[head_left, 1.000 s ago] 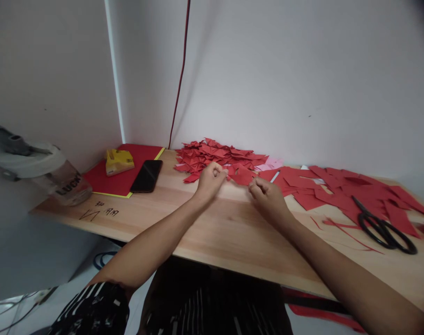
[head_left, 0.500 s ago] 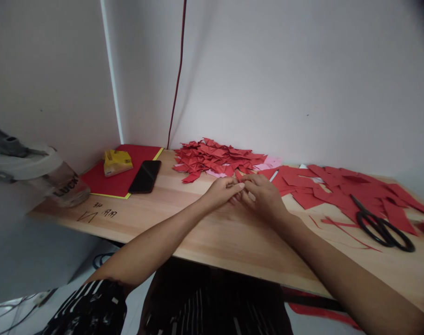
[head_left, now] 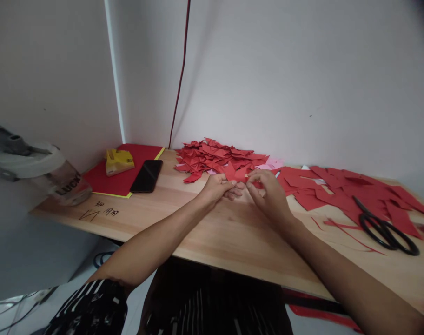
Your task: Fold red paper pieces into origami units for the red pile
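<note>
Between my two hands is a piece of folded red paper, held just above the table in front of a heap of folded red paper pieces. My left hand pinches its left side between thumb and fingers. At its right edge, my right hand grips with thumb and forefinger, the other fingers curled. Part of the paper's outline blends with the red heap behind. To the right of my right hand lie flat red paper pieces.
Black-handled scissors and thin red paper strips lie at the right. On the left are a black phone, a yellow packet on red sheets, and a clear bottle. A wall rises behind the table.
My hands have moved slightly apart. The red paper, mostly covered by my fingers before, now shows broadly between them. The whole view has shifted a little.
</note>
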The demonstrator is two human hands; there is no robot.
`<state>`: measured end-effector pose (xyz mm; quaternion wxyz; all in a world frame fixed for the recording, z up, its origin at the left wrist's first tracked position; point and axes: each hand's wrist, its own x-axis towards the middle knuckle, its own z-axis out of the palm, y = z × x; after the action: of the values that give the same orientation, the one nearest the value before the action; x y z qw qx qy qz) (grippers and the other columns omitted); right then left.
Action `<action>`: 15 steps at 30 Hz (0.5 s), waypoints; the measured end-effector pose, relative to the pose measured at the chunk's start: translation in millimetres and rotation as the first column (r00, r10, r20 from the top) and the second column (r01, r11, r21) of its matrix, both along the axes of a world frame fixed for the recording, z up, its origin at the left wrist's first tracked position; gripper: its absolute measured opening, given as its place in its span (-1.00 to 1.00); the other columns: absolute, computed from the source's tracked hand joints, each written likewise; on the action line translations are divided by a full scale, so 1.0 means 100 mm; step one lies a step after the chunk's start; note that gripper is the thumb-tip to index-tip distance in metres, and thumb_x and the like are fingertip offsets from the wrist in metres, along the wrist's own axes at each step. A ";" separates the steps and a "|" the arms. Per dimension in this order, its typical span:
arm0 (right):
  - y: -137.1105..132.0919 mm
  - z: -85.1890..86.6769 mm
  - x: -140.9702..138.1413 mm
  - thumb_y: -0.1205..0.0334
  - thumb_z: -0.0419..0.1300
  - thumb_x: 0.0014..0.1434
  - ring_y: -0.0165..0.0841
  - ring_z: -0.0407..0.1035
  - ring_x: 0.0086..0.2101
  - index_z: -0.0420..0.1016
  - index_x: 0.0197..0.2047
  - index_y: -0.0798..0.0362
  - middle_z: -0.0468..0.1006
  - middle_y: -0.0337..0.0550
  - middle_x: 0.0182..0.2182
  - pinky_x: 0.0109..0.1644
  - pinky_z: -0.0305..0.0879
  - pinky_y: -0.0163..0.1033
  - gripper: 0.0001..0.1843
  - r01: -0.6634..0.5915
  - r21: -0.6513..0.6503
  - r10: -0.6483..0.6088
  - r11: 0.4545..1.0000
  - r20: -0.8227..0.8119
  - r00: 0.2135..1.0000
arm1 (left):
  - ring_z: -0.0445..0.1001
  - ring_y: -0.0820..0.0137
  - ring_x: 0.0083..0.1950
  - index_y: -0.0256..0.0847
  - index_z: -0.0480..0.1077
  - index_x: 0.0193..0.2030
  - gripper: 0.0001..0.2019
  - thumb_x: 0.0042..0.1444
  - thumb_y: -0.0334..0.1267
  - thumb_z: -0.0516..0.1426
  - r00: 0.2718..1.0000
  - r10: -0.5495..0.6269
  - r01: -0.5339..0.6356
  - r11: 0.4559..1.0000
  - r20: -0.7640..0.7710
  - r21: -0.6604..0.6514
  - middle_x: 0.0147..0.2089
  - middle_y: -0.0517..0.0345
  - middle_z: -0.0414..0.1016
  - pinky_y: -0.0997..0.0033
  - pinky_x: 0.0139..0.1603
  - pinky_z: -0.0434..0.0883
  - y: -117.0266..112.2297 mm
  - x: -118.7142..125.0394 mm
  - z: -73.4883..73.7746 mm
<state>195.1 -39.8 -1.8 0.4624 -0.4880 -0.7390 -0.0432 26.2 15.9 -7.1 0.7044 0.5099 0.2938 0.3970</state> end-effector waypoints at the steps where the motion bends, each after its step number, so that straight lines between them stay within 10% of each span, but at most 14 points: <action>1: 0.01 0.00 0.01 0.21 0.13 0.24 -0.24 0.38 -0.19 0.37 -0.29 0.02 0.49 -0.06 -0.24 -0.09 0.31 -0.11 -0.92 0.028 -0.057 -0.031 0.998 -0.061 0.998 | 0.57 0.44 -0.44 -0.43 0.46 -0.18 -0.79 0.08 -0.32 0.24 1.000 0.000 0.000 1.000 0.000 0.003 -0.20 -0.16 0.62 0.58 -0.51 0.44 0.00 0.00 0.00; 7: 0.04 -0.06 -0.01 -0.08 0.19 0.15 -0.38 0.24 -0.47 0.33 -0.35 0.03 0.40 -0.24 -0.48 -0.40 0.16 -0.27 -0.67 -0.064 -0.422 -0.066 0.904 -0.287 0.956 | 0.59 0.39 -0.46 -0.39 0.43 -0.16 -0.66 -0.01 -0.21 0.32 0.996 -0.086 0.086 0.996 -0.003 0.021 -0.29 -0.09 0.62 0.58 -0.53 0.41 -0.02 0.00 0.02; 15: -0.02 -0.03 -0.04 -0.24 0.12 0.16 -0.46 0.09 -0.56 0.28 -0.55 0.06 0.29 -0.26 -0.62 -0.50 -0.01 -0.31 -0.47 -0.264 -0.529 0.055 0.807 -0.377 0.924 | 0.58 0.35 -0.48 -0.38 0.42 -0.28 -0.50 -0.18 0.02 0.38 0.964 -0.259 0.263 0.963 -0.065 0.064 -0.40 -0.09 0.60 0.55 -0.52 0.40 -0.04 0.01 -0.01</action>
<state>191.4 -41.6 -5.2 0.4187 -0.5387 -0.6643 0.3054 27.2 11.8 -7.7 0.7231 0.5802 0.2291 0.2967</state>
